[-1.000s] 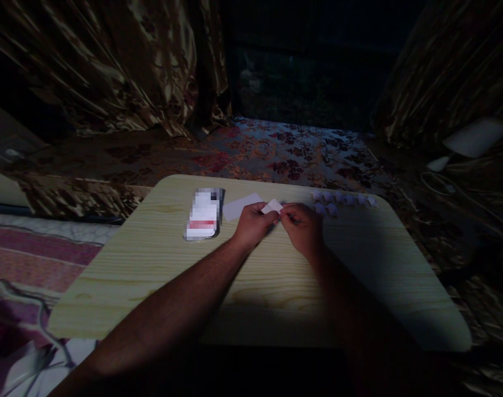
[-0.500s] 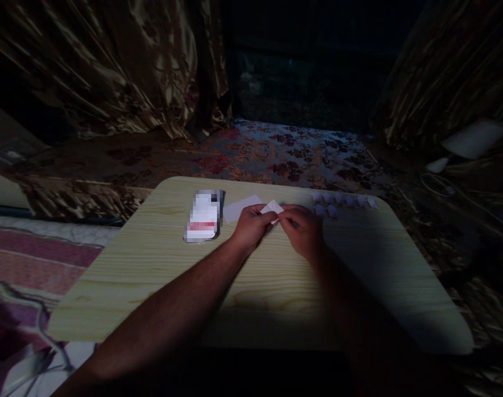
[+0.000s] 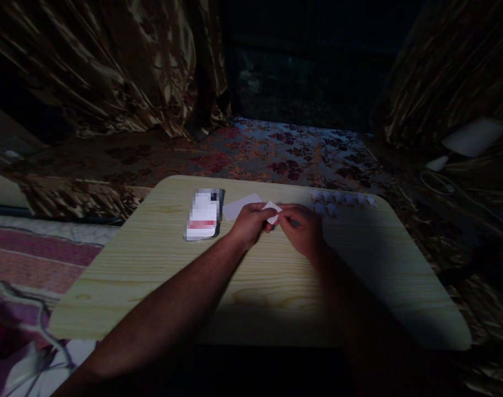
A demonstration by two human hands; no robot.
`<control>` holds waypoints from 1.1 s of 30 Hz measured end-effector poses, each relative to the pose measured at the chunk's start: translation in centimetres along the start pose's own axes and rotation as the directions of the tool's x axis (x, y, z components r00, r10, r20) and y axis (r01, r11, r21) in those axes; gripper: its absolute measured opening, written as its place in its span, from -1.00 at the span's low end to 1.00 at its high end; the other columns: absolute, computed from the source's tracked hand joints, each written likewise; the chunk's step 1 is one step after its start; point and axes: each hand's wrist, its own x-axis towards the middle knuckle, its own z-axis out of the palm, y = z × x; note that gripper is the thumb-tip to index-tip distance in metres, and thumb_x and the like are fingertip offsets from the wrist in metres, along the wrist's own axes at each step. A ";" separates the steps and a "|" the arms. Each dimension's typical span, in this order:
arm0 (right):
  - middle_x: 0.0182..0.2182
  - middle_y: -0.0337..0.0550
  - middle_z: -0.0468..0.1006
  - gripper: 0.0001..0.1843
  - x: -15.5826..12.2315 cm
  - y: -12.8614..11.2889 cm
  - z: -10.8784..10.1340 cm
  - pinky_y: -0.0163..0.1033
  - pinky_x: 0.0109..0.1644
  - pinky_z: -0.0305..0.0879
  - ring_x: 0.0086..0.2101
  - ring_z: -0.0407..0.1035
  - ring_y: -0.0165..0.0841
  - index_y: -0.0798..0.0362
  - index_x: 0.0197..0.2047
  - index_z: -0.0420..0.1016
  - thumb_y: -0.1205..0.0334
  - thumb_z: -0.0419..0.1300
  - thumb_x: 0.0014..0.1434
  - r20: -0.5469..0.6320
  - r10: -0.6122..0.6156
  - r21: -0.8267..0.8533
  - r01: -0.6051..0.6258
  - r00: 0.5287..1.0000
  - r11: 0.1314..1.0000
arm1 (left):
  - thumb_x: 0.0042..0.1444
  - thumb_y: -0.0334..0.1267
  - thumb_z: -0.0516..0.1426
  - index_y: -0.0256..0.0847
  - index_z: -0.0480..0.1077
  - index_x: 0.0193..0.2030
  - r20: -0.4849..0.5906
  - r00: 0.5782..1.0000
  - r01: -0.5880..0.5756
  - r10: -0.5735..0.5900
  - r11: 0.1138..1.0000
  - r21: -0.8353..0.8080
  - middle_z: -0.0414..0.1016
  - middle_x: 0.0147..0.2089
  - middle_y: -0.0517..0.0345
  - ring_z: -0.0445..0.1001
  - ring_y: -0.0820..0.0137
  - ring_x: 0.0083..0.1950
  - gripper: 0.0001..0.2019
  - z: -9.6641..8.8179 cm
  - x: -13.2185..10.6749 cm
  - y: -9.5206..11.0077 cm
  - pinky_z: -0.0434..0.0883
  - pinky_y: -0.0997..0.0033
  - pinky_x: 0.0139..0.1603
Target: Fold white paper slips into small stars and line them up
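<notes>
Closely, fingers (image 3: 290, 213) nearly shut, pinching folded paper (image 3: 271, 205)

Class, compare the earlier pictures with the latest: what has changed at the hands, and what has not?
The left hand's thumb has moved further over the small folded paper, covering more of it. Both it and the right hand still hold the paper. The phone, flat sheet and folded pieces stayed put.

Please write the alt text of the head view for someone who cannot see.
A person's left hand and right hand hold a small folded white paper over a pale wooden table. To the left lie a paper sheet and a pixelated phone; to the right, small pale pieces lie in two rows.
</notes>
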 end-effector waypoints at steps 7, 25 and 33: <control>-0.54 -0.23 0.54 -0.88 0.5 -0.2 -0.1 -0.33 -0.44 0.33 -0.51 0.42 -0.40 0.05 -0.36 0.50 0.20 0.17 0.12 0.010 0.424 0.209 -0.417 0.905 0.885 | -0.05 -0.27 0.28 -0.35 0.48 -0.37 -0.038 0.999 0.023 -0.025 0.998 -0.058 0.52 -0.46 0.11 0.35 0.56 -0.57 -0.83 0.2 -0.3 0.2 0.25 0.57 -0.60; -0.53 -0.26 0.51 -0.91 0.0 0.5 0.4 -0.32 -0.39 0.27 -0.49 0.37 -0.40 0.02 -0.42 0.48 0.22 0.21 0.08 -0.045 0.342 0.080 -0.338 0.939 0.938 | -0.12 -0.17 0.35 -0.26 0.49 -0.37 -0.087 0.967 -0.207 0.240 0.936 0.284 0.46 -0.49 0.25 0.32 0.52 -0.51 -0.76 0.4 -0.6 0.2 0.21 0.50 -0.47; -0.52 -0.25 0.51 -0.94 0.1 0.1 0.1 -0.32 -0.41 0.28 -0.50 0.36 -0.42 0.02 -0.41 0.48 0.24 0.24 0.06 -0.063 0.308 0.125 -0.299 0.949 0.946 | -0.15 -0.17 0.38 -0.26 0.51 -0.39 -0.088 0.975 -0.181 0.202 0.961 0.210 0.49 -0.48 0.20 0.33 0.50 -0.50 -0.75 0.5 -0.6 0.1 0.23 0.48 -0.44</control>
